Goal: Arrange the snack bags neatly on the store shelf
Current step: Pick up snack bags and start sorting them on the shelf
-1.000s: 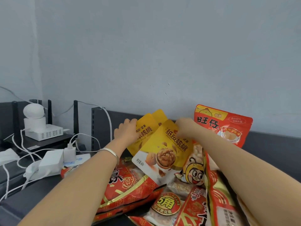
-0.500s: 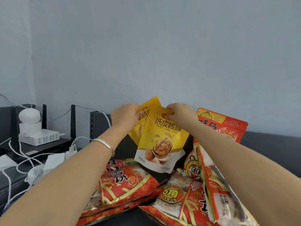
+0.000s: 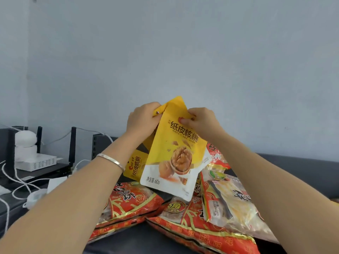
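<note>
1. Left grip [image 3: 142,121]: fingers are curled round the top left corner of the yellow walnut bags, with the yellow edge showing between the fingertips. A silver bracelet [image 3: 111,161] sits on the left wrist.
2. Right grip [image 3: 201,121]: it pinches the top right edge of the front yellow walnut bag [image 3: 176,154], thumb laid on the printed face.
3. Front yellow walnut bag: it hangs between both grips, printed face toward the camera, tilted with its lower end to the right. Its lower corner overlaps the pile below; contact with the pile cannot be determined.
4. Rear yellow walnut bag [image 3: 134,167]: it lies behind the front one and shows past its lower left edge, beside the left wrist. Which grip carries it cannot be determined.
5. Pile on the dark shelf [image 3: 139,239]: a left red snack bag [image 3: 128,204] and a centre red snack bag [image 3: 192,226] lie flat, side by side. A clear-fronted bag [image 3: 229,204] lies on the centre one, under the right forearm.
6. Far left: a white router [image 3: 36,162] with a white camera [image 3: 25,138] on top, and white cables [image 3: 18,186] trailing in front.
</note>
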`<action>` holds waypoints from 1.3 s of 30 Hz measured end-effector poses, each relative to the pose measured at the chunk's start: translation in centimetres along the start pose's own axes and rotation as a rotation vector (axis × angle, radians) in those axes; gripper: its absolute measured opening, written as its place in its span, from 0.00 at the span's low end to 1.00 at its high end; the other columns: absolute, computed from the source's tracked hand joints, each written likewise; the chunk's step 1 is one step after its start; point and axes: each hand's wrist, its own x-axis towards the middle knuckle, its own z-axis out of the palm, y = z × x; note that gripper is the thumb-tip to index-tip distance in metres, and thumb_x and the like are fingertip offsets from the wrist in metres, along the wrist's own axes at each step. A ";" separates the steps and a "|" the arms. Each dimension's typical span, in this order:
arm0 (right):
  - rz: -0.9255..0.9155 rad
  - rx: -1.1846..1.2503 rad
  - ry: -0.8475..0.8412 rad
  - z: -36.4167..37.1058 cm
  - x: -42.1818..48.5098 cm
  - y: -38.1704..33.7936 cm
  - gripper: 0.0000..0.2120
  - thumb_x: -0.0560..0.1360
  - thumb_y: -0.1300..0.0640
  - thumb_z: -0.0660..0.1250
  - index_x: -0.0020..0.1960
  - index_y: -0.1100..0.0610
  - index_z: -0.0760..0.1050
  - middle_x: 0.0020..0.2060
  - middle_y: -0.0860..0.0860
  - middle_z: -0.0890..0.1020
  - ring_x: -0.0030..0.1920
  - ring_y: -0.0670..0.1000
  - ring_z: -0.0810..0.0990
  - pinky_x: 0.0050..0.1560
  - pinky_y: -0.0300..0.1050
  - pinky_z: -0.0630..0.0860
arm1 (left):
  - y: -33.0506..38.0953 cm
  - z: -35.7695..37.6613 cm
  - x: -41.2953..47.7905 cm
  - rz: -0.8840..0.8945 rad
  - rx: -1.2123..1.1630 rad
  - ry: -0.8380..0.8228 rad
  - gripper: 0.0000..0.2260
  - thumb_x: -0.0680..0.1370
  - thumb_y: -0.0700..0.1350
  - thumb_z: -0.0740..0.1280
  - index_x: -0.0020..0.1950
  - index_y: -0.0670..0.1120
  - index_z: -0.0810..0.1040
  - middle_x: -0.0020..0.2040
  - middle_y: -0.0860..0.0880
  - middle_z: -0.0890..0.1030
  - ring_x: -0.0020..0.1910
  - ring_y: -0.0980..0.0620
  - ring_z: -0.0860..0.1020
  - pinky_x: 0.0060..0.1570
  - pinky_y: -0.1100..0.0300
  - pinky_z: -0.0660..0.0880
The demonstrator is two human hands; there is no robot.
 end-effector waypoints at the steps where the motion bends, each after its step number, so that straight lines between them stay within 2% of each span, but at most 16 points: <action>1: -0.004 -0.013 0.017 -0.8 -0.3 -0.1 0.25 0.75 0.53 0.70 0.29 0.53 0.57 0.25 0.48 0.62 0.28 0.48 0.62 0.35 0.45 0.59 | 0.5 -0.1 0.0 -0.014 -0.038 0.021 0.07 0.75 0.52 0.64 0.38 0.52 0.74 0.36 0.52 0.78 0.42 0.44 0.78 0.42 0.52 0.73; 2: 0.007 -0.013 0.036 -1.8 -0.7 -0.1 0.24 0.75 0.53 0.70 0.29 0.53 0.58 0.25 0.48 0.62 0.28 0.48 0.62 0.34 0.45 0.60 | 0.9 0.0 0.0 -0.041 -0.100 0.062 0.05 0.74 0.53 0.65 0.43 0.53 0.76 0.42 0.52 0.79 0.46 0.46 0.78 0.47 0.51 0.74; 4: 0.022 0.013 0.069 -3.9 -1.4 0.4 0.22 0.75 0.54 0.70 0.29 0.55 0.61 0.25 0.49 0.64 0.28 0.48 0.64 0.34 0.45 0.61 | 1.9 0.5 -0.3 -0.162 -0.311 0.142 0.12 0.74 0.49 0.69 0.56 0.51 0.75 0.55 0.49 0.76 0.52 0.49 0.75 0.53 0.53 0.73; 6: 0.040 0.036 0.104 -6.1 -2.5 1.3 0.18 0.75 0.54 0.70 0.32 0.58 0.66 0.26 0.50 0.66 0.28 0.49 0.65 0.35 0.45 0.62 | 3.7 1.1 -1.3 -0.421 -0.647 0.146 0.20 0.75 0.46 0.70 0.65 0.50 0.68 0.59 0.47 0.71 0.53 0.49 0.74 0.54 0.52 0.73; 8: 0.061 0.041 0.133 -8.2 -3.8 2.5 0.17 0.75 0.53 0.70 0.33 0.59 0.68 0.27 0.51 0.67 0.29 0.49 0.65 0.34 0.45 0.62 | 5.6 2.2 -2.4 -0.706 -1.014 -0.043 0.19 0.76 0.47 0.69 0.65 0.49 0.69 0.56 0.45 0.75 0.49 0.48 0.77 0.52 0.49 0.75; 9: 0.073 0.036 0.141 -9.3 -4.5 3.2 0.18 0.75 0.53 0.70 0.32 0.57 0.66 0.27 0.50 0.66 0.29 0.49 0.65 0.34 0.45 0.62 | 6.7 3.0 -2.9 -0.766 -1.103 -0.178 0.15 0.77 0.47 0.68 0.62 0.46 0.73 0.53 0.44 0.78 0.45 0.47 0.79 0.49 0.50 0.77; 11: 0.101 0.000 0.146 -11.8 -6.3 4.7 0.20 0.75 0.53 0.69 0.30 0.54 0.64 0.26 0.49 0.66 0.28 0.47 0.65 0.34 0.44 0.62 | 9.5 4.8 -4.0 -0.740 -1.100 -0.305 0.06 0.77 0.44 0.66 0.53 0.44 0.78 0.44 0.44 0.81 0.38 0.47 0.81 0.42 0.52 0.79; 13: 0.141 -0.037 0.158 -14.6 -8.4 6.5 0.20 0.76 0.52 0.69 0.30 0.53 0.64 0.26 0.49 0.67 0.28 0.47 0.66 0.34 0.45 0.63 | 12.9 7.0 -4.7 -0.666 -1.057 -0.265 0.03 0.77 0.41 0.66 0.46 0.44 0.80 0.38 0.45 0.82 0.35 0.48 0.80 0.40 0.53 0.79; 15: 0.174 -0.063 0.181 -17.9 -10.8 8.7 0.19 0.76 0.52 0.69 0.32 0.56 0.65 0.27 0.50 0.68 0.30 0.49 0.67 0.35 0.46 0.64 | 17.1 9.0 -5.2 -0.569 -1.010 -0.205 0.06 0.78 0.40 0.66 0.42 0.45 0.80 0.35 0.47 0.82 0.34 0.49 0.79 0.39 0.55 0.77; 18: 0.229 -0.115 0.194 -23.2 -14.7 12.1 0.15 0.75 0.54 0.69 0.35 0.60 0.69 0.29 0.51 0.70 0.34 0.52 0.69 0.37 0.49 0.68 | 23.6 12.4 -5.9 -0.458 -0.969 -0.174 0.08 0.78 0.40 0.64 0.41 0.47 0.79 0.42 0.43 0.82 0.40 0.45 0.80 0.45 0.49 0.77; 20: 0.272 -0.157 0.191 -26.7 -17.6 14.5 0.13 0.75 0.53 0.69 0.35 0.57 0.71 0.29 0.48 0.70 0.34 0.51 0.70 0.38 0.50 0.68 | 27.9 15.1 -6.6 -0.416 -0.950 -0.166 0.07 0.78 0.42 0.64 0.42 0.48 0.79 0.46 0.41 0.83 0.45 0.42 0.81 0.50 0.43 0.77; 22: 0.313 -0.227 0.198 -29.7 -20.6 16.9 0.13 0.75 0.51 0.69 0.36 0.56 0.72 0.30 0.47 0.71 0.36 0.53 0.71 0.39 0.50 0.69 | 32.1 17.7 -7.9 -0.382 -0.931 -0.171 0.08 0.78 0.44 0.63 0.41 0.50 0.79 0.47 0.42 0.83 0.48 0.40 0.81 0.51 0.41 0.78; 27: 0.463 -0.355 0.256 -36.5 -27.0 22.5 0.10 0.76 0.49 0.67 0.39 0.52 0.72 0.32 0.46 0.72 0.39 0.52 0.72 0.33 0.43 0.64 | 41.3 24.2 -11.1 -0.366 -0.992 -0.270 0.10 0.80 0.43 0.62 0.41 0.50 0.78 0.44 0.46 0.83 0.46 0.45 0.82 0.52 0.44 0.78; 31: 0.544 -0.423 0.286 -40.9 -30.1 26.6 0.11 0.77 0.47 0.66 0.48 0.55 0.76 0.37 0.49 0.76 0.41 0.53 0.75 0.39 0.47 0.70 | 46.7 28.7 -11.9 -0.352 -1.056 -0.329 0.09 0.80 0.42 0.62 0.42 0.48 0.79 0.45 0.43 0.83 0.48 0.42 0.81 0.53 0.42 0.77; 34: 0.569 -0.455 0.313 -43.6 -31.4 29.9 0.11 0.77 0.48 0.66 0.45 0.57 0.75 0.34 0.49 0.75 0.39 0.54 0.74 0.37 0.46 0.68 | 49.8 32.2 -11.8 -0.342 -1.084 -0.358 0.09 0.80 0.42 0.62 0.42 0.47 0.79 0.45 0.42 0.83 0.48 0.41 0.81 0.52 0.42 0.77; 39: 0.556 -0.499 0.324 -47.0 -31.6 35.7 0.11 0.77 0.49 0.66 0.45 0.57 0.76 0.36 0.51 0.77 0.41 0.54 0.75 0.36 0.45 0.67 | 53.8 38.6 -10.0 -0.349 -1.112 -0.341 0.09 0.78 0.42 0.63 0.39 0.46 0.78 0.46 0.38 0.82 0.47 0.37 0.80 0.52 0.39 0.77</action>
